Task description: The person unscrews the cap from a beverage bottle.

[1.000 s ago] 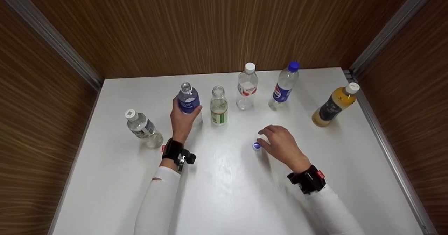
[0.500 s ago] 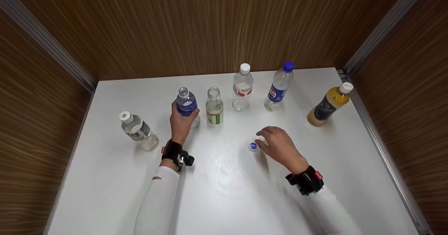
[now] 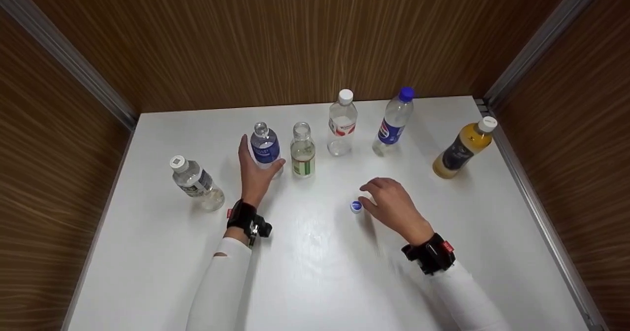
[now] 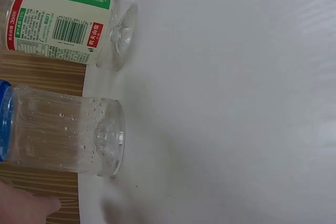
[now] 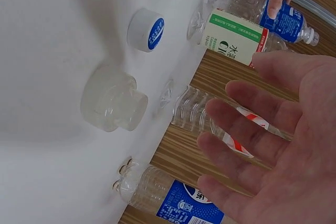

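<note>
My left hand (image 3: 254,178) stands behind an uncapped clear bottle with a blue label (image 3: 266,151). Its thumb and fingers are spread to either side of the upright bottle; whether they touch it I cannot tell. In the right wrist view, my right hand (image 5: 278,129) has its fingers apart and holds nothing. On the table near its fingertips lie a white cap with blue print (image 5: 146,30) and a translucent, wide-based piece with a narrower neck (image 5: 113,99). From the head, the right hand mostly hides that translucent piece.
An uncapped bottle with a green-striped label (image 3: 302,154) stands right of the blue-labelled one. Capped bottles stand around: a clear one (image 3: 199,185) at left, a red-and-white labelled one (image 3: 342,126), a blue-capped one (image 3: 392,126) and an amber one (image 3: 462,151). Wooden panels (image 3: 315,40) border the white table (image 3: 305,272).
The left hand has loosened from around the blue-labelled bottle, its fingers straightening and its thumb moving lower. The right hand stays by the white cap. The head view has shifted slightly.
</note>
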The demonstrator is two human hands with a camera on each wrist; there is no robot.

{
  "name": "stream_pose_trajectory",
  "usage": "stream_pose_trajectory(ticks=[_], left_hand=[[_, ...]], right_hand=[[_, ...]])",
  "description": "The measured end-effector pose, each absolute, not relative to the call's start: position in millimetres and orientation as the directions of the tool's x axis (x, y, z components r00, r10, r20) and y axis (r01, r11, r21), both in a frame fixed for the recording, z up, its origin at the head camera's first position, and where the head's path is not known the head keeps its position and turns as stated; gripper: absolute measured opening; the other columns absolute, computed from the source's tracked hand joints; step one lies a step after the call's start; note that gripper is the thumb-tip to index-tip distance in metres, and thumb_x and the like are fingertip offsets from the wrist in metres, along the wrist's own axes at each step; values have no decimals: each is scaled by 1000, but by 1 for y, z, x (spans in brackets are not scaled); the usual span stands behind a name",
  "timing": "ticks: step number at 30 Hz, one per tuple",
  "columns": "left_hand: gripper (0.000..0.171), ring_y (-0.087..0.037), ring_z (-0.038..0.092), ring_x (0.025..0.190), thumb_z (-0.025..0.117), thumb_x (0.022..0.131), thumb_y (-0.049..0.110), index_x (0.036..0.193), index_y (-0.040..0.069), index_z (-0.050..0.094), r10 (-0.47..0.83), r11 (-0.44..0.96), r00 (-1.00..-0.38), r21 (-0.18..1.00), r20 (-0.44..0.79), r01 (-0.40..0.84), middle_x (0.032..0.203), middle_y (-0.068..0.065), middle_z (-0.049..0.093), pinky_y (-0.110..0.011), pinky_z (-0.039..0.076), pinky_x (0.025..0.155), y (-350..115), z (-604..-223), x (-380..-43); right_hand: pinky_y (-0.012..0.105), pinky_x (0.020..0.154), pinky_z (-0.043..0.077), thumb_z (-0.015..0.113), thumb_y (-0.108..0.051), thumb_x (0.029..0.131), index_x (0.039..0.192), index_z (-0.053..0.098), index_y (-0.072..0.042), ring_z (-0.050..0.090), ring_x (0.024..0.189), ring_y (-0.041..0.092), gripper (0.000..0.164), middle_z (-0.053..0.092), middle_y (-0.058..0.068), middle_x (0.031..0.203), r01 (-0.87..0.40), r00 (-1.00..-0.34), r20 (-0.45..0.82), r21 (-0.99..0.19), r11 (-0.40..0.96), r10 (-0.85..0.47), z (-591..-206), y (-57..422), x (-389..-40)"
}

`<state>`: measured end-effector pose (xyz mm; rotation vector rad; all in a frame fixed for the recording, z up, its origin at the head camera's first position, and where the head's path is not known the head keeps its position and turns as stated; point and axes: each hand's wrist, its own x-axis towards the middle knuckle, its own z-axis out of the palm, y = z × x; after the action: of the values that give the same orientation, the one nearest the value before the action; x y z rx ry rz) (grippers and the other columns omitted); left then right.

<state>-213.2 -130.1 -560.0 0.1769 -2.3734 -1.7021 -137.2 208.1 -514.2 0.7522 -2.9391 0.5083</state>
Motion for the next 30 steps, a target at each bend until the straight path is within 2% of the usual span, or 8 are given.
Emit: stream_pose_trajectory(ticks=[5, 9, 14, 19, 22, 27, 30], left_hand=[[114, -28, -2, 159, 85, 86, 38, 166, 13, 7, -243, 394, -955, 917, 172, 65, 173, -11, 1, -48, 11, 126, -132, -545, -205], [109, -25, -4, 159, 83, 88, 39, 166, 12, 11, -265, 429, -916, 888, 300, 166, 173, -9, 2, -49, 12, 126, -136, -531, -199], [98, -24, 11, 158, 81, 90, 30, 162, 5, 20, -279, 484, -837, 822, 471, 301, 171, -13, 12, -44, 18, 125, -139, -511, -188], [67, -29, 34, 150, 77, 91, 13, 147, -2, 43, -230, 576, -740, 701, 632, 421, 158, -18, 36, -41, 30, 122, -145, -488, -176], [52, -30, 47, 141, 77, 91, 8, 136, -1, 54, -193, 634, -671, 613, 716, 472, 148, -17, 50, -39, 38, 117, -151, -475, -171], [43, -31, 54, 133, 78, 89, 6, 127, 0, 60, -193, 713, -545, 498, 816, 494, 137, -17, 58, -39, 42, 114, -168, -462, -166], [41, -31, 55, 130, 78, 90, 7, 126, 1, 61, -213, 745, -513, 478, 831, 465, 135, -16, 59, -40, 43, 113, -179, -460, -163]], right_hand=[[52, 102, 50, 76, -20, 95, 112, 76, -3, 68, 107, 31, 24, 74, 12, 108, -480, -877, 157, -305, 822, -454, -514, 208, -138], [51, 100, 52, 77, -17, 94, 109, 77, -3, 69, 104, 30, 21, 75, 11, 105, -491, -871, 209, -314, 812, -445, -513, 209, -138], [51, 98, 52, 76, -16, 95, 106, 77, -3, 70, 102, 30, 17, 75, 10, 102, -512, -857, 258, -321, 797, -446, -514, 208, -138], [50, 93, 54, 76, -13, 94, 102, 77, -3, 71, 97, 30, 13, 76, 10, 97, -554, -826, 318, -302, 776, -466, -516, 209, -138], [50, 92, 54, 75, -13, 94, 102, 77, -4, 71, 96, 30, 12, 76, 9, 97, -558, -822, 322, -299, 774, -469, -517, 209, -138], [50, 94, 53, 75, -14, 95, 103, 77, -4, 71, 98, 30, 13, 76, 9, 98, -557, -825, 313, -302, 774, -471, -516, 209, -138], [50, 95, 53, 75, -14, 95, 103, 77, -4, 71, 98, 30, 13, 76, 9, 98, -557, -824, 314, -299, 775, -471, -516, 209, -138]])
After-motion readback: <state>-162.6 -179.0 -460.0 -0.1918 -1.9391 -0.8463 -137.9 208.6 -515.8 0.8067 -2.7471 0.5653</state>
